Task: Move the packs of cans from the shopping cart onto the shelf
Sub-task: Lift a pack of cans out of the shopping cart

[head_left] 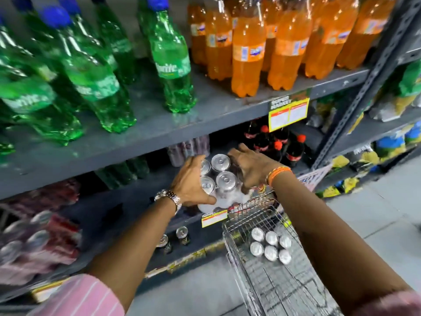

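A shrink-wrapped pack of silver-topped cans [222,179] is held between both my hands at the front edge of the middle shelf [127,201]. My left hand [191,182] grips its left side, my right hand [250,166] its right side and top. Below and to the right stands the wire shopping cart [230,242] with another pack of cans [271,245] lying in its basket. Further can packs [189,149] stand deeper on the same shelf, behind the held pack.
Green bottles [95,85] and orange bottles [248,51] fill the upper shelf. Dark cola bottles [280,144] stand right of my hands. Red can packs [38,238] lie at left, two loose cans [173,238] on the bottom shelf. A grey upright post [355,96] bounds the bay.
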The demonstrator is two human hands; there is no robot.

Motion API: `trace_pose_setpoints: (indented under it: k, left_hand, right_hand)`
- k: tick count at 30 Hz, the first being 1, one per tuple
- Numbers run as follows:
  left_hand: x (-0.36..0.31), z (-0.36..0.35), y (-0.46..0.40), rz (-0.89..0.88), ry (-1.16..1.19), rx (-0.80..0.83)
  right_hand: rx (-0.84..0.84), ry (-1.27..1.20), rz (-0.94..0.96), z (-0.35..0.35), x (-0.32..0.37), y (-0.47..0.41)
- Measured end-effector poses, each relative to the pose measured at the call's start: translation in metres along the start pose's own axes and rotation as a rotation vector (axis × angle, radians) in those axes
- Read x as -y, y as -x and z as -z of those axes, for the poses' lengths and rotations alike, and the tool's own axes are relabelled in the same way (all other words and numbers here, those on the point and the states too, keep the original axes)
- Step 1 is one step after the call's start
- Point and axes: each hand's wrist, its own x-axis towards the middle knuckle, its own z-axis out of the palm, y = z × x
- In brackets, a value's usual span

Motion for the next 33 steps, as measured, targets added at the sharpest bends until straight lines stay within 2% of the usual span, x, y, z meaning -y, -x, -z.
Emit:
trace_pose_setpoints:
  k: [10,20,23,26,28,30,33]
  left_hand:
    - [0.052,0.016,-0.029,0.048,0.027,0.049]
    - [0.072,0.004,-0.039,0.071,0.092,0.106]
    - [0.059,0.009,-0.024,0.135,0.173,-0.034]
    - [0.036,0.007,-0.007,0.142,0.225,-0.382]
    - [0.014,-0.002,0.005,0.146,0.307,-0.554]
    - [-0.009,-0.021,0.015,0.123,0.434,-0.57]
    - [-0.041,-0.066,0.027,0.087,0.514,-0.46]
  right_hand:
    - [0.045,-0.055,-0.048,-0.017,0.027,-0.071]
    - [0.031,-0.171,-0.039,-0.029,0.017,-0.081]
    - [-0.015,-0.282,-0.056,-0.03,0.002,-0.059]
    - [-0.123,-0.355,-0.109,-0.033,-0.028,-0.024]
    - [-0.194,-0.377,-0.14,-0.042,-0.052,0.001]
    - [-0.264,-0.422,-0.185,-0.056,-0.074,0.029]
    - [-0.323,-0.441,-0.214,-0.081,-0.1,0.07]
